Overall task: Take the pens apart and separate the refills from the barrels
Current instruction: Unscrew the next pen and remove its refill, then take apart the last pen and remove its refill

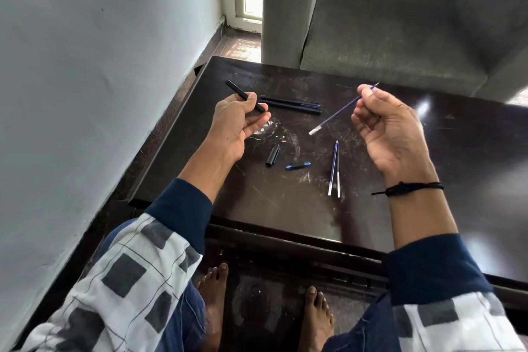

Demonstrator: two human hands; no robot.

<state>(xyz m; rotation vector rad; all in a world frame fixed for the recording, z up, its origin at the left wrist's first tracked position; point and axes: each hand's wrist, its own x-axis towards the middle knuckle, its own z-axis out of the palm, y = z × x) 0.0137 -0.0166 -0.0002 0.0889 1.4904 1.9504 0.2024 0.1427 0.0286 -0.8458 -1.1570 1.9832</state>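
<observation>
You hold the empty black barrel (pixel 245 96) in your left hand (pixel 240 120) and pinch the blue refill (pixel 343 110) in your right hand (pixel 385 128), well apart above the table (pixel 285 208), probably so each goes to its own group, near two refills (pixel 334 170).

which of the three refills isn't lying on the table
The refill pinched in the right hand, held in the air; the other two refills lie side by side on the table.

No text, label, brand, number or sign can be read on anything here.
</observation>
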